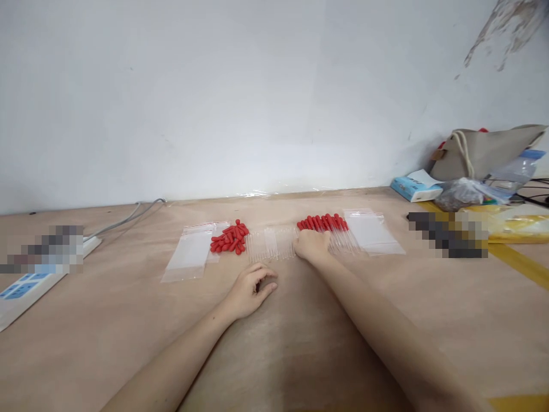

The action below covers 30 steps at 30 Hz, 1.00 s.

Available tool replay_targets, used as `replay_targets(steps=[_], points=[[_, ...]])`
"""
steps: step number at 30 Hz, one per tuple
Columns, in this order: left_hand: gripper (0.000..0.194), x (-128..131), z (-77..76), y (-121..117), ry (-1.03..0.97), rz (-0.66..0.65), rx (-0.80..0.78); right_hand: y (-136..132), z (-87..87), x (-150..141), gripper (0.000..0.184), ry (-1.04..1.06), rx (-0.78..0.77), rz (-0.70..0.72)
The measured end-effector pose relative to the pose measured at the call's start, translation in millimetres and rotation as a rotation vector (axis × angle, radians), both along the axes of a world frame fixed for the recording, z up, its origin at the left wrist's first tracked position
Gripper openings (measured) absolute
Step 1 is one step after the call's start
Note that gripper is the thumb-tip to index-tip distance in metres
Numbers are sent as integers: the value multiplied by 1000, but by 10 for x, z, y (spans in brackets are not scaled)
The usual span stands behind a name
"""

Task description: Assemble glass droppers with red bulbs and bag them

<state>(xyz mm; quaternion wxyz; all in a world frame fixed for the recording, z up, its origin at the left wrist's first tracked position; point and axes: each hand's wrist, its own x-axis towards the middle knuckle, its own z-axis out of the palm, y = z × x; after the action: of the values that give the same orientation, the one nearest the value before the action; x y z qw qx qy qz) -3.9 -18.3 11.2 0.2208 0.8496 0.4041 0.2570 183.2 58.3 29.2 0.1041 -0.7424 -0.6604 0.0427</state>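
Note:
My left hand (253, 290) rests on the table with fingers curved and thumb apart, holding nothing. Just beyond it lies a row of clear glass dropper tubes (271, 245). To their left is a loose pile of red rubber bulbs (230, 238). My right hand (312, 245) reaches to the right end of the tubes, at the lower left of a row of droppers with red bulbs fitted (325, 222). Its fingers curl downward; their tips, and anything between them, are hidden behind the hand.
Clear zip bags lie at the left (187, 254) and right (372, 233) of the droppers. A power strip (26, 289) is at far left. At far right are a blue tissue pack (415, 186), a grey bag (489, 151) and a yellow package (514, 224). A wall stands behind.

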Motion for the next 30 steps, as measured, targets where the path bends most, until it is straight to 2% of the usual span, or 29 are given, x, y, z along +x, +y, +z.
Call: replay_targets(steps=[3, 6, 9, 11, 13, 18, 20, 25, 30], points=[[17, -6, -1, 8, 0, -13, 12, -225, 25, 53, 25, -31, 74, 97], [17, -2, 4, 10, 6, -20, 14, -521, -31, 192, 27, -63, 190, 342], [17, 23, -2, -11, 10, -14, 13, -738, -163, 364, 24, 8, 299, 628], [17, 36, -10, -22, -4, 0, 9, -812, -254, 453, 23, 53, 382, 734], [16, 21, -7, 5, -44, 79, 40, -839, -319, 506, 25, 103, 439, 738], [14, -227, 105, 334, -30, 533, 359, -815, -378, 529, 27, 218, 505, 715], [11, -362, 158, 510, 42, 654, 401, -800, -392, 527, 27, 242, 500, 723], [12, -535, 156, 793, 188, 678, 312, -791, -416, 532, 26, 243, 480, 713], [11, -526, 123, 870, 200, 680, 275, -807, -393, 527, 26, 233, 471, 697]])
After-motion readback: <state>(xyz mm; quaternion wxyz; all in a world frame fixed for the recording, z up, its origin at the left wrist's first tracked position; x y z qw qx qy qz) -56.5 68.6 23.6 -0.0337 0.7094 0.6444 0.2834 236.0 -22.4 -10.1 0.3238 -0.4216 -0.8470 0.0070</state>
